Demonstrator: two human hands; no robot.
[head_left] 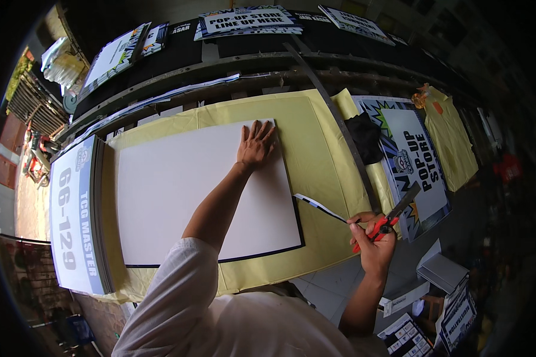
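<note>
A large white board (202,190) with a dark edge along its near and right sides lies on yellow sheeting (315,250). My left hand (256,145) is pressed flat on the board near its far right corner, fingers spread. To the right of the board, my right hand (372,238) is closed around a red-handled cutter (387,225) with a broad grey metal end pointing away to the right. The same hand's thumb and finger pinch a thin white and dark strip (321,207), whose other end reaches the board's right edge.
A long metal straightedge (339,122) crosses the sheeting. Black cloth (363,137) and printed boards (408,154) lie to the right, beside more yellow sheeting (449,134). A stack of printed boards (74,220) stands at left. Boxes (441,271) sit below on the right.
</note>
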